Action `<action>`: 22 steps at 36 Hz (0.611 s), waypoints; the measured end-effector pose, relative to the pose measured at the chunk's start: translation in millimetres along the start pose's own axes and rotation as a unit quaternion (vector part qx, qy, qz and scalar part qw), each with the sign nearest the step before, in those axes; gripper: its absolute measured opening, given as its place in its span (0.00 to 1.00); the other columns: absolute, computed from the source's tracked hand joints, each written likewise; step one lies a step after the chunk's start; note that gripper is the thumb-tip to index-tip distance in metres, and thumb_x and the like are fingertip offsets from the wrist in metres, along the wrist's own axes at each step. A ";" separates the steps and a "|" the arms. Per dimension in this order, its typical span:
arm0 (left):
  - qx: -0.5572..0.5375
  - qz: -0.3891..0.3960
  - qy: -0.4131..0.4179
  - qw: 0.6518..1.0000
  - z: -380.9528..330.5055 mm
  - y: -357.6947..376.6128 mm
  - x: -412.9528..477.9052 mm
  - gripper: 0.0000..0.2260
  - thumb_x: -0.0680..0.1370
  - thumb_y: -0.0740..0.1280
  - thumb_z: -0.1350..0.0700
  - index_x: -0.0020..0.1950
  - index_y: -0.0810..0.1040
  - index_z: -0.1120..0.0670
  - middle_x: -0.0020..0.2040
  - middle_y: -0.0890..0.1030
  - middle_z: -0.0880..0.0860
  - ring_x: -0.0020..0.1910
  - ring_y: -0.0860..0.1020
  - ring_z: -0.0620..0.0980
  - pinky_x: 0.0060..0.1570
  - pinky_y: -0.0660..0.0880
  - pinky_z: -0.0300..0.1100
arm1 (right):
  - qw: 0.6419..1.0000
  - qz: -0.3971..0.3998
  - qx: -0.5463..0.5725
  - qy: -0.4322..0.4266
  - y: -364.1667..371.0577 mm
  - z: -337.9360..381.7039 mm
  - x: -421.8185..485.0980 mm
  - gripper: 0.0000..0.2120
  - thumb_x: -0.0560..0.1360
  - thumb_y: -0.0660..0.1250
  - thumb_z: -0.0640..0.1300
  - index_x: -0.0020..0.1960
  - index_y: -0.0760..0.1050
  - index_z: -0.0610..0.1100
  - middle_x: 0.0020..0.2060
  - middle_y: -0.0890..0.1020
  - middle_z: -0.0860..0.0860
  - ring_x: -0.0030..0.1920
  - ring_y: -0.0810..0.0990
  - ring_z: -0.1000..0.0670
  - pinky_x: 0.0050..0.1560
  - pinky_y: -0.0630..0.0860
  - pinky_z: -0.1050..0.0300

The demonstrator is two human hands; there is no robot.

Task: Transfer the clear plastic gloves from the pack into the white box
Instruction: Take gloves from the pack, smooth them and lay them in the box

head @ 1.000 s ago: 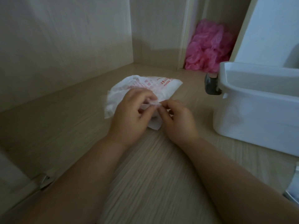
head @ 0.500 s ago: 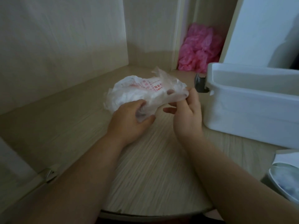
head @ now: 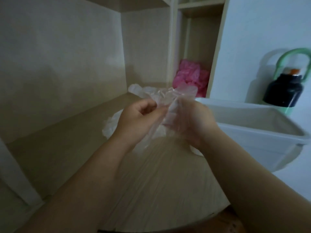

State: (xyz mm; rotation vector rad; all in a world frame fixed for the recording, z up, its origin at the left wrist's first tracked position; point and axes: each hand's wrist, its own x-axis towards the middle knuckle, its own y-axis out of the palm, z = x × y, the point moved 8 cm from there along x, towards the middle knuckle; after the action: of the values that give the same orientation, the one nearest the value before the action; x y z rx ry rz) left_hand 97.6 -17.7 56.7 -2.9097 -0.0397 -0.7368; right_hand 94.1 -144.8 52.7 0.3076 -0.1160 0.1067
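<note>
At frame centre, left hand (head: 139, 118) and right hand (head: 191, 123) are held together, fingers curled and pinched on the clear plastic gloves (head: 170, 96). These are seen crumpled, translucent, beside the white box (head: 252, 140).

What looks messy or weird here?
Nothing looks spilled or broken. The messiest bit is the scrunched pink plastic heap stuffed into the narrow shelf slot at the back. The clear plastic gloves are bunched up, gripped by the left hand and right hand above the wrinkled white pack on the wooden table.
</note>
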 end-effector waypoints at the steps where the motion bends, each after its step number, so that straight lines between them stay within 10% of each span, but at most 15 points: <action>1: -0.008 -0.011 0.005 1.000 -5.0 -0.9 1.6 0.09 0.72 0.72 0.52 0.37 0.78 0.55 0.33 0.75 0.48 0.33 0.73 0.42 0.36 0.69 0.36 | 0.999 -0.038 -0.017 -0.008 -8.9 6.6 -0.6 0.06 0.78 0.58 0.38 0.44 0.72 0.42 0.41 0.78 0.45 0.38 0.78 0.48 0.39 0.78 0.54; 7: 0.001 -0.006 -0.034 0.999 -8.2 12.4 21.1 0.07 0.76 0.69 0.55 0.38 0.77 0.54 0.35 0.76 0.50 0.38 0.75 0.51 0.45 0.74 0.48 | 0.997 -0.077 -0.010 0.009 -35.6 46.8 -6.3 0.41 0.62 0.62 0.75 0.63 0.75 0.46 0.56 0.81 0.46 0.55 0.80 0.44 0.55 0.77 0.42; 12: 0.084 0.012 -0.032 0.996 -22.0 30.3 43.3 0.09 0.79 0.64 0.57 0.39 0.73 0.55 0.31 0.73 0.47 0.25 0.71 0.39 0.30 0.69 0.36 | 0.931 -0.172 -0.314 -0.067 -62.4 87.6 -9.6 0.14 0.73 0.67 0.35 0.58 0.75 0.40 0.41 0.78 0.46 0.38 0.80 0.45 0.41 0.82 0.48; 22: 0.263 -0.187 0.060 0.945 -59.4 27.1 74.6 0.14 0.78 0.63 0.57 0.64 0.74 0.56 0.60 0.77 0.53 0.56 0.76 0.52 0.51 0.67 0.38 | 0.865 -0.319 -0.387 -0.003 -161.8 109.3 -7.6 0.12 0.76 0.58 0.34 0.59 0.64 0.41 0.44 0.73 0.44 0.32 0.77 0.47 0.24 0.73 0.58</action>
State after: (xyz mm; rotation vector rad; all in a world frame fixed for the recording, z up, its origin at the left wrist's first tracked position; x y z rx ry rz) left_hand 136.8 -53.6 140.4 -2.3585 -0.6805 -0.8039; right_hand 95.6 -332.3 107.4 -0.4723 -0.0501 -0.5974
